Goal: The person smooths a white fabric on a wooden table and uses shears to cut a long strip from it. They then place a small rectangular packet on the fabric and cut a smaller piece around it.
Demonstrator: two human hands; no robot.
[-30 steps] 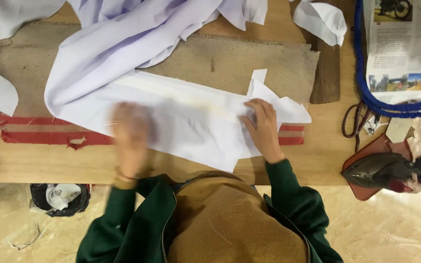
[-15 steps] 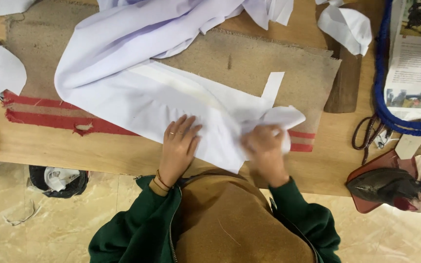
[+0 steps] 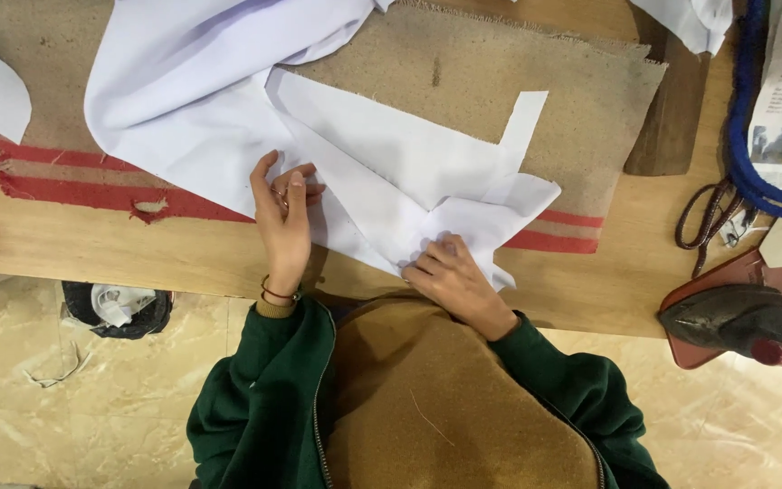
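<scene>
Your left hand [image 3: 282, 215] lies flat, fingers spread, on the white fabric [image 3: 382, 172] over the burlap mat [image 3: 518, 63] — your right hand [image 3: 450, 276] pinches its half-folded corner — most remains unfolded.

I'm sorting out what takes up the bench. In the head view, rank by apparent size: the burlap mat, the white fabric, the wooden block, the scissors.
1. Burlap mat, though partly covered.
2. White fabric, possibly close to the mat; it runs out of frame.
3. Wooden block.
4. Scissors, only partly visible.
</scene>
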